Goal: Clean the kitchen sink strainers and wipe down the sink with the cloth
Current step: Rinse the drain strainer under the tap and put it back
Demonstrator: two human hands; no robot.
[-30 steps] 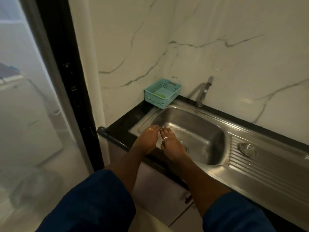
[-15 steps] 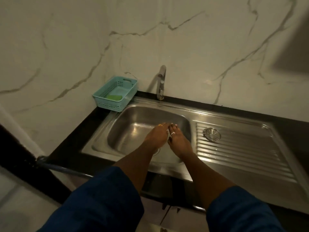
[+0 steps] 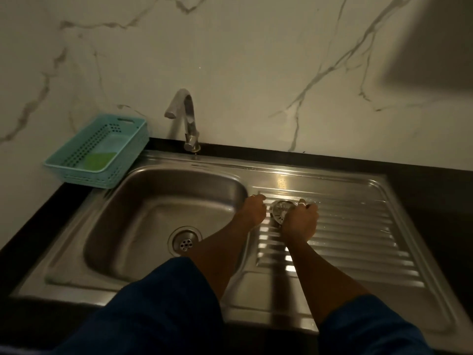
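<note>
A round metal strainer (image 3: 281, 208) lies on the ribbed drainboard (image 3: 358, 226) to the right of the sink basin (image 3: 153, 208). My right hand (image 3: 300, 224) is closed around the strainer's right and near side. My left hand (image 3: 252, 211) is curled against the strainer's left edge; whether it grips it is blurred. The basin's drain (image 3: 184, 241) shows its perforated centre. A green cloth or sponge (image 3: 98, 160) lies in the teal basket (image 3: 76, 172) at the back left.
A steel tap (image 3: 186, 116) stands behind the basin with its spout turned left. Black countertop (image 3: 38, 226) borders the sink on the left and front. A marble wall rises right behind it. My blue sleeves fill the bottom of the view.
Both hands have moved out of the basin and right onto the drainboard, where they now meet at the strainer. The view has swung right and nearer to the sink.
</note>
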